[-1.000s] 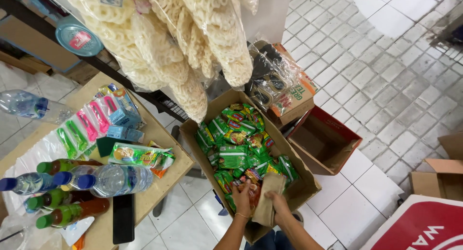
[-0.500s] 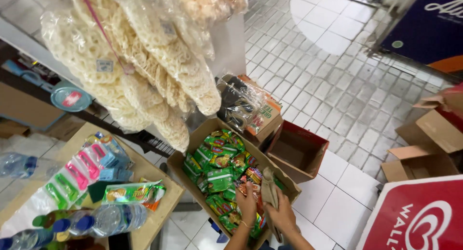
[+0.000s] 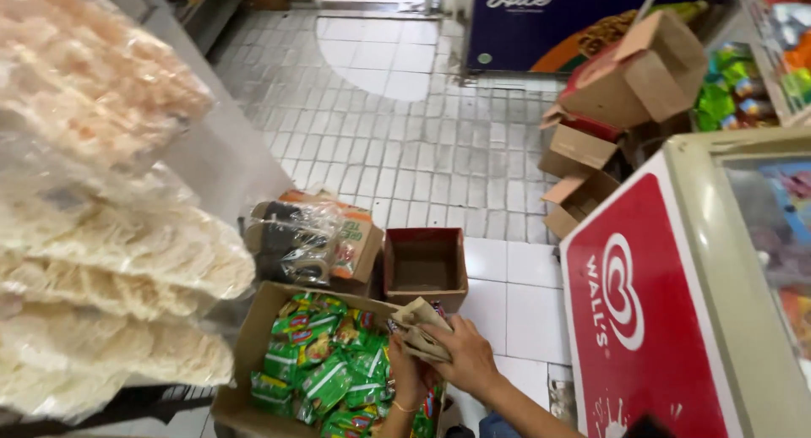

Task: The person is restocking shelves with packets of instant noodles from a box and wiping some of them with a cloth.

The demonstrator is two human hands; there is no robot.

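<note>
Hands (image 3: 439,353) lifted cardboard piece (image 3: 420,328) above box (image 3: 253,345) w/ green packets (image 3: 325,362).

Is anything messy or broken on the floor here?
Yes. By the freezer, a heap of opened cardboard boxes lies tumbled, flaps loose and tilted every way. Another small open box stands upright on the tiles. Nothing looks spilled.

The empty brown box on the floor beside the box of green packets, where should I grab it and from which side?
Probably take the empty brown box by its near rim with a pinch grip, coming from above. Its top stands open and nothing lies inside. The wrapped bundle crowds one side, while bare floor tiles leave the other side free.
</note>
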